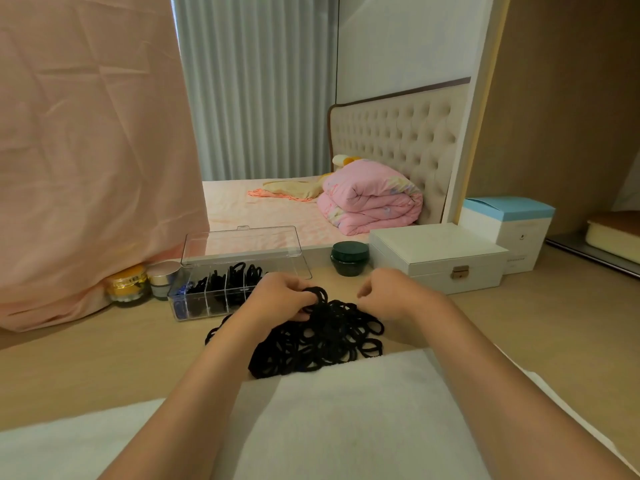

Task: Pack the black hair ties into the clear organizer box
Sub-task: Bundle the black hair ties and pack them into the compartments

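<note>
- Currently gripping a bunch of black hair ties (pixel 316 294) with left hand (pixel 277 297), thumb and fingers curled round it.
- Just right of grip: right hand (pixel 391 294), fingers curled downward, slightly apart from the bunch; cannot tell whether pinching anything.
- Right under grip and spreading nearer: loose pile of black hair ties (pixel 325 341) on wooden tabletop (pixel 104 358).
- Just left of grip, partly hidden behind left hand: clear organizer box (pixel 207 301) with lid (pixel 242 244) upright at the back.
- Inside it: black ties already in several compartments, blue items (pixel 180 289) in the one farthest from grip.
- Further left of grip: silver-lidded jar (pixel 162 277), then yellow jar (pixel 126 284) just beside it, both against hanging pink cloth (pixel 86 150).
- Beyond grip and to the right: dark green jar (pixel 349 258), then white latched box (pixel 436 263) just beside it.
- Farther right and behind that: white carton with blue top (pixel 512 226).
- Nearer than grip, at bottom of view: white cloth (pixel 346 410) covering near edge of pile, between both forearms.
</note>
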A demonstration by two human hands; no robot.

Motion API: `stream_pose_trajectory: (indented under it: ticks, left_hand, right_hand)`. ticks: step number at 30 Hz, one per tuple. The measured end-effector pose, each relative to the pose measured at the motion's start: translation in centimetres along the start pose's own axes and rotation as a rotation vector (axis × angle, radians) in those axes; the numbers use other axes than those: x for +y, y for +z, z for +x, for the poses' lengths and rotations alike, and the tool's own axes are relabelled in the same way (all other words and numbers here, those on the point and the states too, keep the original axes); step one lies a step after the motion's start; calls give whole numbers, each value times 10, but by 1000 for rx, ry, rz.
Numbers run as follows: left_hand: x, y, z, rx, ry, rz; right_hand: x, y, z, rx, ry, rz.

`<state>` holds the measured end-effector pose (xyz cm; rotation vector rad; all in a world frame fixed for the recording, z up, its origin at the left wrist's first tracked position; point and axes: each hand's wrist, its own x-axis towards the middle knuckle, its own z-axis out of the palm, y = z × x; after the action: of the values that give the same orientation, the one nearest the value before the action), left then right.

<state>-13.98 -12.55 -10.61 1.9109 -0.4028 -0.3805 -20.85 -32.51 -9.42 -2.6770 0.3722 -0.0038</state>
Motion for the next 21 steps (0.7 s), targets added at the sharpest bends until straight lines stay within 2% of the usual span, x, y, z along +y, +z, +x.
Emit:
stream_pose_trajectory:
  ticks: [5, 16, 21]
  left_hand:
    - [-2, -7, 1, 25, 18, 46]
    - [2, -47, -5, 70, 74, 131]
    - [-2, -69, -7, 68, 75, 53]
  right_hand:
    - [-3, 10, 3, -124, 1, -35]
    - [-40, -16, -2, -143, -197, 96]
    - [-76, -15, -2, -254, -255, 438]
